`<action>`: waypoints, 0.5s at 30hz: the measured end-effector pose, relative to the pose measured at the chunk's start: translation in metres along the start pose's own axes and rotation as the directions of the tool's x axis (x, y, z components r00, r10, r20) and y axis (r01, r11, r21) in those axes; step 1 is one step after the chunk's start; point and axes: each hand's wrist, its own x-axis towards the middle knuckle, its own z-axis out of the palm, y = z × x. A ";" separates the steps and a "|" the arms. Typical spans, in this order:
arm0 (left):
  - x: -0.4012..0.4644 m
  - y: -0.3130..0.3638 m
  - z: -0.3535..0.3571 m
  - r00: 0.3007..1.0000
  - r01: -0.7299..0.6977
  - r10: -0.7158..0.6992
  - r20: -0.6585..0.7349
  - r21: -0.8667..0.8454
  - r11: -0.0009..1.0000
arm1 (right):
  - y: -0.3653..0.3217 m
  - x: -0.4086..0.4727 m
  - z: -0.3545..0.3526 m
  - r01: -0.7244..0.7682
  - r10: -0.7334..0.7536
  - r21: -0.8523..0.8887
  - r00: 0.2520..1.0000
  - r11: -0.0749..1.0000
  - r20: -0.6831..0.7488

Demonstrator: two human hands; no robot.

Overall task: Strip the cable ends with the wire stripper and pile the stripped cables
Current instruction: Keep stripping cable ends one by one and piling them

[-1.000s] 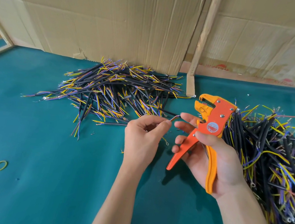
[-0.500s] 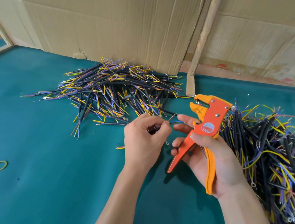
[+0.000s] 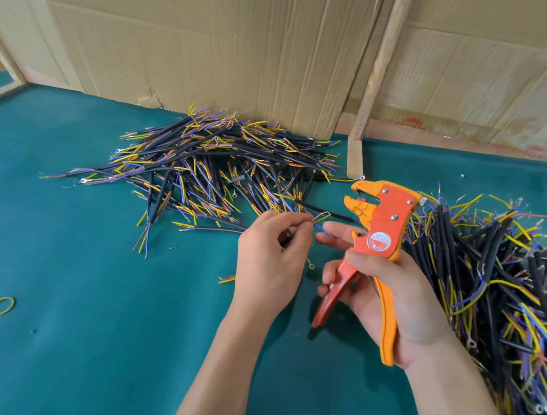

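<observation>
My right hand (image 3: 388, 295) grips the orange and yellow wire stripper (image 3: 376, 232) by its handles, jaws up and pointing left. My left hand (image 3: 269, 258) pinches a short cable (image 3: 322, 218) whose thin coloured wire ends stick out between my two hands, just left of the stripper's jaws and below them. My right index finger reaches toward those ends. A pile of black cables (image 3: 215, 170) with yellow and blue ends lies behind my left hand. A second, larger cable pile (image 3: 502, 281) lies to the right of my right hand.
The teal table cover (image 3: 81, 322) carries a yellow rubber band (image 3: 2, 305) at the left and small wire scraps (image 3: 227, 279) near my left hand. Cardboard sheets (image 3: 216, 40) and a wooden stick (image 3: 375, 82) stand along the back.
The stripper has shifted a little to the left and tilted. My left hand has drawn the cable's coloured ends out further between the hands.
</observation>
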 end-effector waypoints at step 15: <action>0.002 0.003 -0.010 0.970 0.223 -0.153 0.191 -0.427 0.876 | 0.010 0.001 0.012 -0.092 0.092 -0.013 0.996 0.996 0.009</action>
